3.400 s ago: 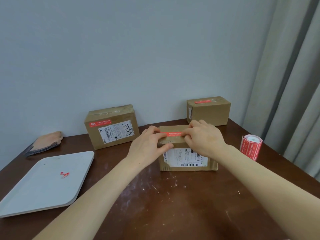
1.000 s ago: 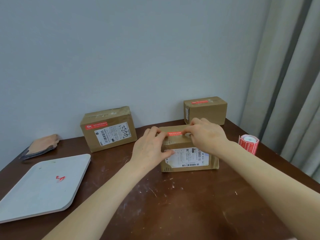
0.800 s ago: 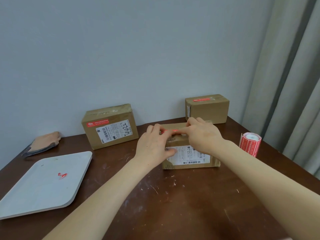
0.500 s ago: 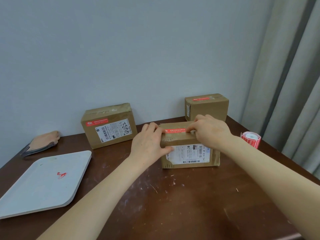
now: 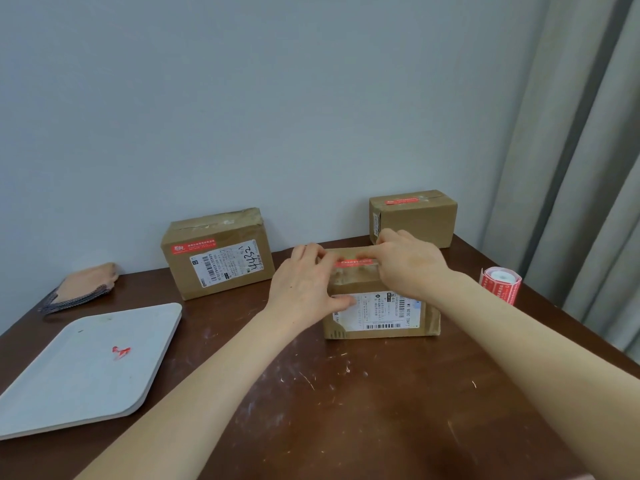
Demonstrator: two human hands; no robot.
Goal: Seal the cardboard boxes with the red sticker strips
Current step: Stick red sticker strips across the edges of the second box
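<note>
1. At my far left a folded cloth [image 5: 83,284] lies near the back edge of the brown table [image 5: 346,410].
2. In front of it sits a white tray [image 5: 69,393] with a small red scrap [image 5: 120,351] on it.
3. The left box [image 5: 218,252] stands against the wall, a white label and a red sticker on its front face.
4. My left hand [image 5: 304,289] grips the left end of the middle box [image 5: 381,306]: fingers curled over the top, thumb pressed flat on the front label.
5. The middle box rests on the table near its centre, between both hands, and the red sticker strip [image 5: 356,262] lies along its top.
6. My right hand [image 5: 412,263] lies over the box's right half, fingers stretched leftward and pressing down on the strip. I see nothing pinched in it.
7. Behind that hand, the far box [image 5: 414,220] stands by the wall with a red strip across its top seam.
8. The sticker roll [image 5: 499,284] stands upright near the table's right edge, apart from the boxes.
9. A grey curtain [image 5: 588,168] hangs at the far right.
</note>
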